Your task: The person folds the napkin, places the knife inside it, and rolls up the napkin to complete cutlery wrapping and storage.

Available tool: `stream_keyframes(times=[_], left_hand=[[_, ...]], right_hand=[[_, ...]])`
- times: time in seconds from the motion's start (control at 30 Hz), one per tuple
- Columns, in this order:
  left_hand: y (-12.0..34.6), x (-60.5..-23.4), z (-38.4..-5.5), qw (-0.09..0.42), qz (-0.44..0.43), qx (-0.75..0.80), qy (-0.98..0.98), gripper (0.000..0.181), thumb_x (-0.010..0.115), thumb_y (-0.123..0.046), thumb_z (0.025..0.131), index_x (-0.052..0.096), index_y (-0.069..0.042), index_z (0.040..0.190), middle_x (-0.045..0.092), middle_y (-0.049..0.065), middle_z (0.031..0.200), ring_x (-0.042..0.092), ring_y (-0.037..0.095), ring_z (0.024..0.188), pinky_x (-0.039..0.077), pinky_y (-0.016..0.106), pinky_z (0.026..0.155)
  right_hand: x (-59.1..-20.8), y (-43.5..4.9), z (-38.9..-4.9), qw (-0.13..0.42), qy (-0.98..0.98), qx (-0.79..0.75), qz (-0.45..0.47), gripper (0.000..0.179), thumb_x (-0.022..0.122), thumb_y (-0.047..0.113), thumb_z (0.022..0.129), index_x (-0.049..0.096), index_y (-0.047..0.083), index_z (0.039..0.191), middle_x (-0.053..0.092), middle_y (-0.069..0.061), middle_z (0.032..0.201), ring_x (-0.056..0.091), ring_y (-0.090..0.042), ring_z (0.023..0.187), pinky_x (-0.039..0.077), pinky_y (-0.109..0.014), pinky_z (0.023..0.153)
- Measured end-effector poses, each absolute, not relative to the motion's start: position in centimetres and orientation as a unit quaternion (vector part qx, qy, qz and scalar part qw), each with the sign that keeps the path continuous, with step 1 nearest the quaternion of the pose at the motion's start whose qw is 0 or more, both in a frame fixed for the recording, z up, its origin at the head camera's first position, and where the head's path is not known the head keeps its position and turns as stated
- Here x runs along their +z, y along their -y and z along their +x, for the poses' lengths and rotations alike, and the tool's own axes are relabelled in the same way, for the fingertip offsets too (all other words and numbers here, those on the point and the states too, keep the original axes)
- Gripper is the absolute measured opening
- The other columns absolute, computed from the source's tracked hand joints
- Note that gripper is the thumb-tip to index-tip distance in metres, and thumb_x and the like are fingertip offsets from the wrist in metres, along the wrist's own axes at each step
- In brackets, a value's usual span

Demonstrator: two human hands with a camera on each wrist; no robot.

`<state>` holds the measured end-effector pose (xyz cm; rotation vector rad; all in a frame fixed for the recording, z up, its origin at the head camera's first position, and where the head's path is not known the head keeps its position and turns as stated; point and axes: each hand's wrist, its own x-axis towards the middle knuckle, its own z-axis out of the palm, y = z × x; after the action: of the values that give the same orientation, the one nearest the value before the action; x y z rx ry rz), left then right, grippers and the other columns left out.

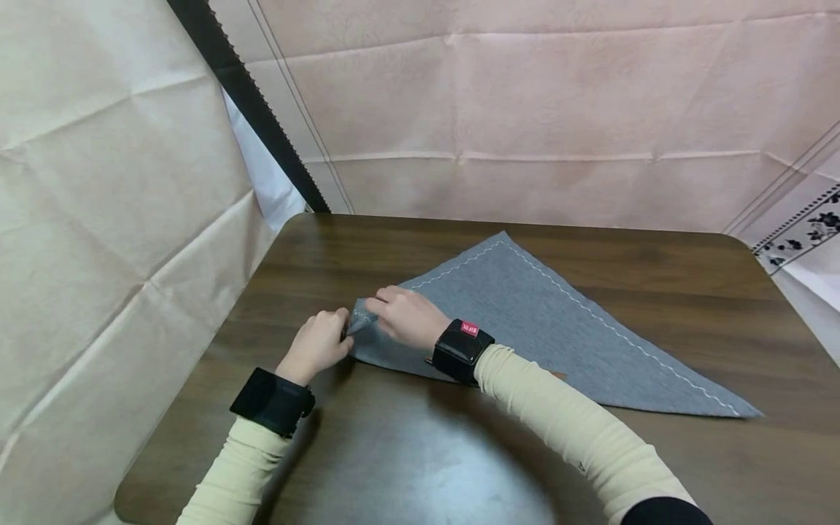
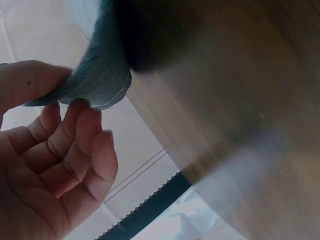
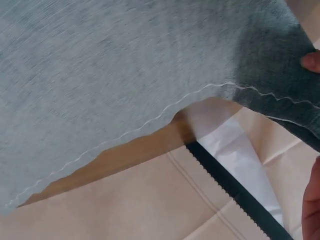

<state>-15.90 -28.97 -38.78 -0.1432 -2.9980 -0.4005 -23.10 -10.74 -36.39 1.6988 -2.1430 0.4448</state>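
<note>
A grey-blue cloth (image 1: 525, 313) with wavy white stitching along its edges lies on the brown table, folded into a triangle. At its left end, my left hand (image 1: 315, 343) pinches the corner. In the left wrist view the thumb presses that cloth (image 2: 102, 75) against a fingertip, while the other fingers curl loosely below. My right hand (image 1: 410, 317) is on the cloth close by, its fingers at the upper left edge. The right wrist view shows the cloth (image 3: 125, 65) passing between the right thumb (image 3: 312, 61) and a finger lower down; their contact is cut off by the frame.
The wooden table (image 1: 394, 452) has rounded corners. Pale creased sheets (image 1: 538, 95) hang behind it and at its left, with a black serrated strip (image 1: 262, 117) running down to the back left corner. A small brown bit (image 1: 559, 375) shows by the right forearm.
</note>
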Motion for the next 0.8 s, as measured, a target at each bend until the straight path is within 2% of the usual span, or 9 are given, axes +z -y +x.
stream_keyframes(times=[0.1,0.37,0.53,0.7,0.8], left_hand=[[28.6,-38.7,-16.0,0.053,-0.053,-0.138,0.988,0.015,0.063,-0.005,0.078,0.049,-0.005,0.072,0.042,0.001,0.057,0.040,0.014,0.047,0.032,0.027,0.045],[27.7,-38.6,-16.3,0.075,-0.081,-0.157,0.981,0.022,0.061,-0.005,0.078,0.044,-0.008,0.065,0.033,-0.001,0.054,0.035,0.012,0.044,0.028,0.025,0.043],[27.2,-38.6,-16.5,0.082,-0.081,-0.157,0.981,0.024,0.061,-0.006,0.080,0.044,-0.006,0.062,0.029,-0.002,0.053,0.031,0.012,0.043,0.025,0.024,0.043],[26.9,-38.4,-16.6,0.088,-0.084,-0.160,0.980,0.027,0.059,-0.006,0.080,0.042,-0.007,0.059,0.027,-0.003,0.052,0.029,0.011,0.042,0.024,0.024,0.042],[26.8,-38.4,-16.6,0.086,-0.084,-0.151,0.981,0.028,0.059,-0.006,0.079,0.042,-0.009,0.058,0.029,-0.003,0.050,0.030,0.011,0.041,0.024,0.024,0.042]], right_hand=[[-36.4,9.9,-23.2,0.199,0.755,0.158,0.604,0.015,0.064,0.005,0.082,0.068,0.008,0.096,0.056,-0.005,0.087,0.054,-0.015,0.081,0.046,-0.023,0.069],[-37.1,9.0,-23.6,0.188,0.751,0.196,0.601,0.009,0.064,0.003,0.081,0.069,0.004,0.089,0.057,-0.005,0.084,0.056,-0.014,0.077,0.047,-0.024,0.068],[-37.8,9.0,-23.6,0.223,0.747,0.156,0.606,0.010,0.072,0.008,0.077,0.067,0.005,0.085,0.056,-0.005,0.084,0.056,-0.014,0.079,0.047,-0.023,0.070],[-38.1,9.1,-23.7,0.279,0.741,0.149,0.593,0.003,0.066,0.005,0.081,0.068,0.006,0.083,0.054,-0.003,0.082,0.052,-0.014,0.076,0.045,-0.022,0.065],[-37.9,9.1,-23.7,0.318,0.732,0.162,0.580,0.010,0.061,0.003,0.082,0.068,0.007,0.077,0.055,-0.002,0.079,0.050,-0.014,0.073,0.042,-0.023,0.061]])
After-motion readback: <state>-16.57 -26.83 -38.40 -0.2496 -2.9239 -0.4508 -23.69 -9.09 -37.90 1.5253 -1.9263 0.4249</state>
